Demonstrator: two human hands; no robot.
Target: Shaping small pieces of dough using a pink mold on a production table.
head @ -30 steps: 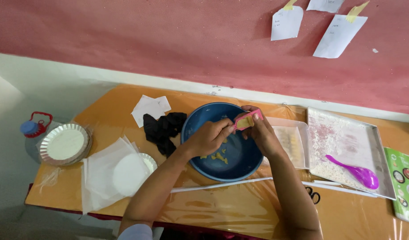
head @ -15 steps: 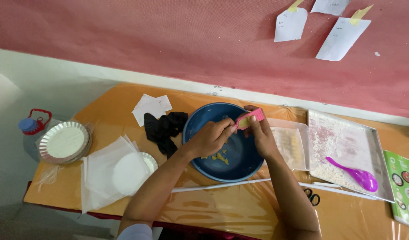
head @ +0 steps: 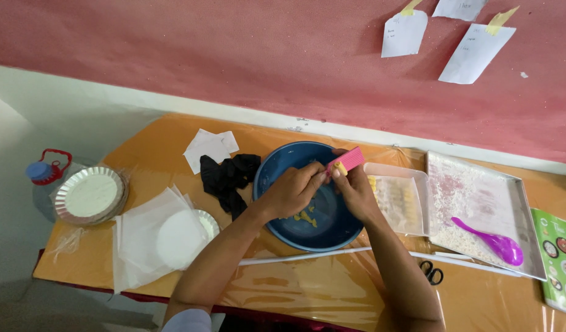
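Both of my hands meet over a blue bowl (head: 282, 167) on the orange table. My right hand (head: 355, 192) grips a small pink ribbed board (head: 347, 160), tilted above the bowl's far side. My left hand (head: 291, 190) pinches a small yellow piece of dough (head: 340, 169) against that board. Several yellow dough pieces (head: 303, 217) lie in the bottom of the bowl. A clear plastic box (head: 401, 198) with more yellow pieces sits right beside the bowl, to its right.
A metal tray (head: 473, 203) of white grains with a purple spoon (head: 491, 242) is on the right; scissors (head: 432, 271) and a white rod (head: 307, 254) lie near the front. A black cloth (head: 226, 177), white papers (head: 208, 147), foil plates (head: 89, 195) and plastic sheets (head: 149, 238) are on the left.
My hands and the pink board have stayed over the bowl with only a slight shift; my left fingers keep working the yellow piece on the board.
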